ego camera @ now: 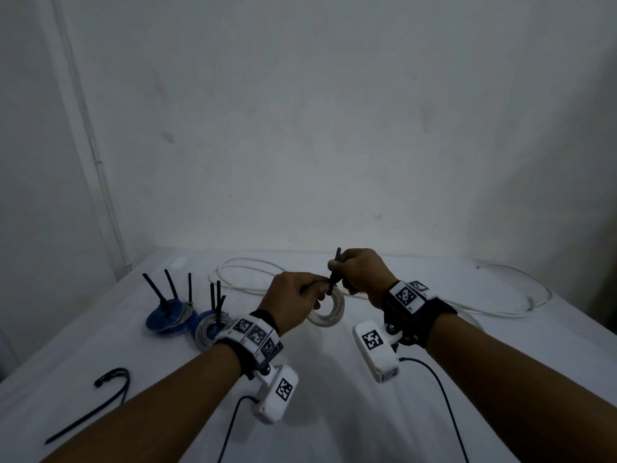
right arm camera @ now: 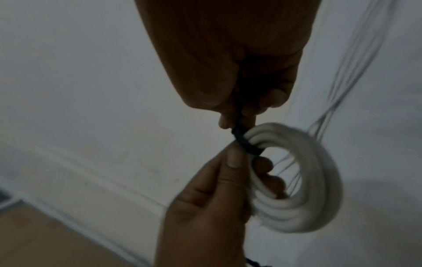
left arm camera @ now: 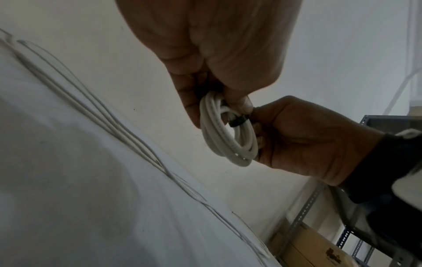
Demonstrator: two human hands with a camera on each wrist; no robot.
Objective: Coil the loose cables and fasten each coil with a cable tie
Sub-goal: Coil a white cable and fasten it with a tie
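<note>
Above the white worktop point(ego camera: 334, 379), left hand point(ego camera: 293, 304) grips white coil point(ego camera: 329, 310) w/ right hand point(ego camera: 362, 274) pulling cable tie point(ego camera: 335, 270); uneven pull may let loops slip out.

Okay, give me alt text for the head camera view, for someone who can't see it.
Two hands hold a small white coiled cable above a white table; the left hand grips the coil while the right hand pinches the tail of a black plastic cable tie wrapped round it. Tied blue and grey coils lie left, a loose white cable behind.
</note>
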